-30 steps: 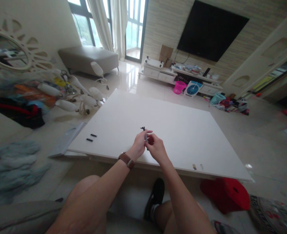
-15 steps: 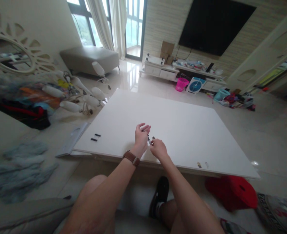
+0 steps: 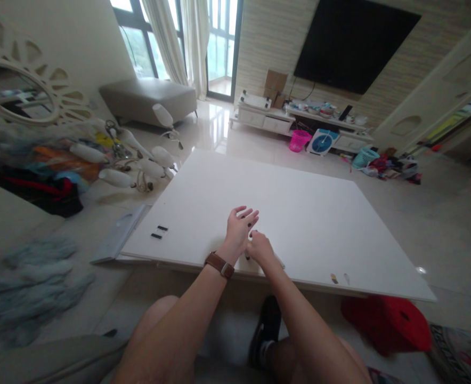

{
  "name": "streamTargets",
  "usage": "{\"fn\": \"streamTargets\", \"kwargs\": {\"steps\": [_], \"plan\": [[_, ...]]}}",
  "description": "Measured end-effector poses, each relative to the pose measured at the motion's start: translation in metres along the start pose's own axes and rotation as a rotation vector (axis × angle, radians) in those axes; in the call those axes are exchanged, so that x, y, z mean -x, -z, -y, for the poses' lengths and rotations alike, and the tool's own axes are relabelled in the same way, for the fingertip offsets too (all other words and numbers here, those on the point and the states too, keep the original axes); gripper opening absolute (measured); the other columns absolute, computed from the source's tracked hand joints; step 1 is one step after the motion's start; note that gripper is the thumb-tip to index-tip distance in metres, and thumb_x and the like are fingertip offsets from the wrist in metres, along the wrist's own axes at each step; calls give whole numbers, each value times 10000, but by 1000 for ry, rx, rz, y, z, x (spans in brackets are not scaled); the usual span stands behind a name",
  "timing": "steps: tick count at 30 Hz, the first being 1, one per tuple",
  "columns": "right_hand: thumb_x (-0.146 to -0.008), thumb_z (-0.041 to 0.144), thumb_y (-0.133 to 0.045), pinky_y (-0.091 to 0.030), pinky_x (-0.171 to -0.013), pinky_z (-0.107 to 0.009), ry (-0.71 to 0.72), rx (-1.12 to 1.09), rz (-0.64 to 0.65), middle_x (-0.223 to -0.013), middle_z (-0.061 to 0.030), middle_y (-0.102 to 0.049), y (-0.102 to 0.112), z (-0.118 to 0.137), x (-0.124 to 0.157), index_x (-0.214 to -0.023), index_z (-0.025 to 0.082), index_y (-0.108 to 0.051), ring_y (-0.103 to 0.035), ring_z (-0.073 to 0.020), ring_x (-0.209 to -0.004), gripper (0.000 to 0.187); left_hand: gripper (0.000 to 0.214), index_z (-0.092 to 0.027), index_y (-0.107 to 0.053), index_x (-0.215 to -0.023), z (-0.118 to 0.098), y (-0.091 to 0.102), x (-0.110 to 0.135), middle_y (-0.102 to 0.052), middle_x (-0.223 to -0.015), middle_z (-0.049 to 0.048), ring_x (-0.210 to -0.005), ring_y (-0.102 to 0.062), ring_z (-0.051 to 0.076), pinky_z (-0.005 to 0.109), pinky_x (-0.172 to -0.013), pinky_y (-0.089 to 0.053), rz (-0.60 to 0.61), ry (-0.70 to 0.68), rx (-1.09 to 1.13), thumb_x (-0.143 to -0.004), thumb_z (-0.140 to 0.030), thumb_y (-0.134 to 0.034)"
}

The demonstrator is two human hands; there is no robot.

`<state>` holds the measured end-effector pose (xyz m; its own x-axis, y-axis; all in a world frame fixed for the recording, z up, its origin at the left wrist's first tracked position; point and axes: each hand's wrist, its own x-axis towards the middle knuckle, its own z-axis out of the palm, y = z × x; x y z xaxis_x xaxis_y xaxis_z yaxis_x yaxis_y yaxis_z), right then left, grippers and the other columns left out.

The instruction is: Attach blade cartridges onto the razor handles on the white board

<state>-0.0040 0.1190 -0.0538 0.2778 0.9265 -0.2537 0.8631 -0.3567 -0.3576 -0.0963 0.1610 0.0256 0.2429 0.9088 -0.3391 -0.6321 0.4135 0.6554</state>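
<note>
Over the white tabletop [image 3: 299,213], near its front edge, my hands are close together. My left hand [image 3: 237,229] has its palm turned up and fingers curled but partly apart; small dark bits show between them, too small to name. My right hand [image 3: 260,248] is closed just beside it, knuckles up. A small dark-ended piece [image 3: 247,257] shows below the right fingers; the rest of it is hidden. Behind my right wrist a pale thin strip [image 3: 279,261] shows; whether the hand touches it is unclear.
Two short black strips [image 3: 159,232] lie on the tabletop at the left, and a small brownish piece [image 3: 334,278] at the right. A red stool [image 3: 387,325] stands by the front right corner. A lamp with several white shades [image 3: 139,165] is at the left.
The shiny metal piece that showed between my hands is hidden now. My left fingers have spread and moved slightly right; my right hand has come lower, and a pale strip shows behind its wrist.
</note>
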Motion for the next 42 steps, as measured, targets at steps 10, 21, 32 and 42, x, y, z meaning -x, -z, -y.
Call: {"fn": "streamTargets", "kwargs": {"steps": [10,21,32,42], "plan": [[-882,135,-496,-431,-734,-348,-127,133,7,-983,-171,-696,19,-49,8,-989,151,-625,-654,-275,-899,169,379,-161,-529,-994,-9,6,11,-689,-1089,162,-1063,-688,247,421,-968,-543,139,97,90,-680,50,-519],[-961,285,-412,-386,-626,-284,16,-474,-583,-804,-31,-607,89,-29,30,-904,196,-569,-540,-171,-697,190,349,-158,-633,-1090,-24,-6,17,-658,-1252,176,-1288,-548,311,481,-996,-500,369,64,189,-791,-281,-502],[-809,374,-651,-383,-591,-261,233,-872,-346,-715,-1,-638,76,3,45,-768,178,-648,-506,-141,-618,200,446,-168,-607,-1168,1,-16,26,-628,-1305,157,-1242,-561,293,424,-999,-476,392,222,220,-847,-459,-503],[-746,392,-714,-419,-668,-283,115,-1078,-500,-717,-7,-641,80,-10,43,-743,171,-655,-562,-162,-696,229,135,-170,-698,-871,23,-4,20,-710,-979,64,-922,-638,185,328,-875,-469,341,171,-73,-768,-256,-700]]}}
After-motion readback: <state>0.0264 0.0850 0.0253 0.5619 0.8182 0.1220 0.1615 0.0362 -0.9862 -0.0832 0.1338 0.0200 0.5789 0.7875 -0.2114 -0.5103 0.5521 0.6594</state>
